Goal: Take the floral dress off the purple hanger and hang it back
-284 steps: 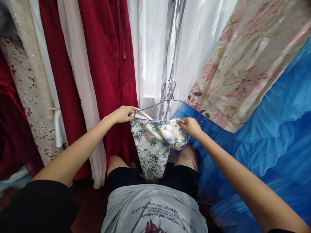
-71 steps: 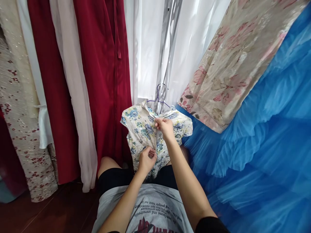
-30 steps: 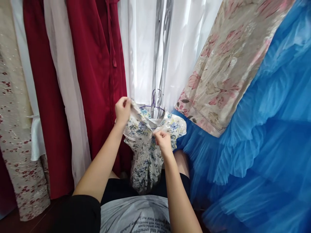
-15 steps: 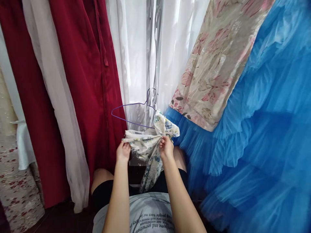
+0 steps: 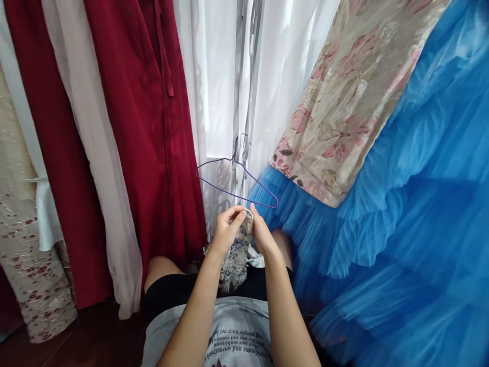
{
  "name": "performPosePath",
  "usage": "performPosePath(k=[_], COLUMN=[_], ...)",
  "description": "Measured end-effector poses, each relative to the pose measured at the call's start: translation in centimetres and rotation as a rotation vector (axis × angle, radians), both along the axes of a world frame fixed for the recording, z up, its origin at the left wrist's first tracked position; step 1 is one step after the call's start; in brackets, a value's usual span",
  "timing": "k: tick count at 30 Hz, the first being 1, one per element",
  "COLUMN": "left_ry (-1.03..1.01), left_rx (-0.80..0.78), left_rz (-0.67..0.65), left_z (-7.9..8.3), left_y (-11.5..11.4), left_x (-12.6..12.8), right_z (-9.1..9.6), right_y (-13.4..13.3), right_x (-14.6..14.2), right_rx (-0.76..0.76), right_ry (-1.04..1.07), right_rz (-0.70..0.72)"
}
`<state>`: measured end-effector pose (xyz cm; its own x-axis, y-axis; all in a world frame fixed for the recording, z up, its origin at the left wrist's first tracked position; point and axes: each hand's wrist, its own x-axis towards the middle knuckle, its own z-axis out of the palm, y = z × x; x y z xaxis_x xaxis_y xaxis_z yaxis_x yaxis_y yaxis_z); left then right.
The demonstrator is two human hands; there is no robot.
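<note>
A floral garment point(image 5: 235, 265), cream with blue and yellow print, hangs bunched from my two hands above my lap. My left hand point(image 5: 228, 224) pinches its upper edge between thumb and fingers. Close beside it, my right hand point(image 5: 261, 229) grips the other side of the same edge, thumb upward; part of the grip is hidden. Just beyond my fingertips a thin purple wire hanger point(image 5: 237, 197) hangs bare by its hook from a grey strip in front of the white curtain. The lower folds of the garment lie between my thighs.
Dark red cloth point(image 5: 141, 127) and a pale sheer length point(image 5: 103, 178) hang at the left. On the right hang a beige floral garment point(image 5: 340, 122) and blue ruffled tulle point(image 5: 420, 229). White curtain point(image 5: 217, 76) hangs straight ahead. Dark floor point(image 5: 95, 336) shows at lower left.
The floral garment has come away from the hanger and down toward my lap. My hands, apart before, have drawn together on its edge. The hanger now hangs bare.
</note>
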<state>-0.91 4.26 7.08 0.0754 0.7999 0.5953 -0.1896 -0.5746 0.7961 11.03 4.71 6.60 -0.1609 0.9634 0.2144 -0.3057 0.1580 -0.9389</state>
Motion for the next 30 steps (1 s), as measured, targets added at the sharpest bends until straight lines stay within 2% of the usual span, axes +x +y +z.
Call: performPosePath(k=[4,6,8,11,14,18,21,23,27,30], left_ry=[0.079,0.086,0.063,0.127,0.334,0.489,0.483,0.460,0.428,0.434], left_rx=[0.076,0.018,-0.130,-0.323,-0.315,-0.261,-0.273,-0.232,-0.095,-0.029], left_rz=[0.113,0.078,-0.100,-0.418,-0.536,-0.494,-0.468,-0.404,-0.258,-0.198], left_z=[0.0,-0.4,-0.9,-1.7,-1.9,-2.0,-2.1,-1.9,-0.7,0.3], left_y=[0.3,0.4,0.1,-0.6,-0.9,-0.2,0.2,0.1,-0.9,-1.9], left_x=[-0.6,-0.7,-0.8,-0.9,-1.4,-3.4,-5.4,-6.1,-4.7,-2.2], right_z=[1.2,1.5,1.8,2.6,3.4,4.0,3.9,3.7,4.4,6.4], right_y=[-2.3,-3.2,-3.9,-4.6,-5.5,-6.5,-6.6,-6.0,-2.6,2.1], right_x=[0.5,1.3,2.3,4.0,6.1,8.9,10.5,11.4,12.9,13.5], right_rx=[0.006,0.012,0.010,0.016,0.034,0.072,0.110,0.150,0.205,0.228], right_ry=[-0.028,-0.096,-0.132,-0.067,0.004,-0.086,-0.195,-0.217,-0.198,-0.147], right_rz=[0.246,0.333,0.331,0.188,0.042,-0.066,-0.154,-0.237,-0.409,-0.504])
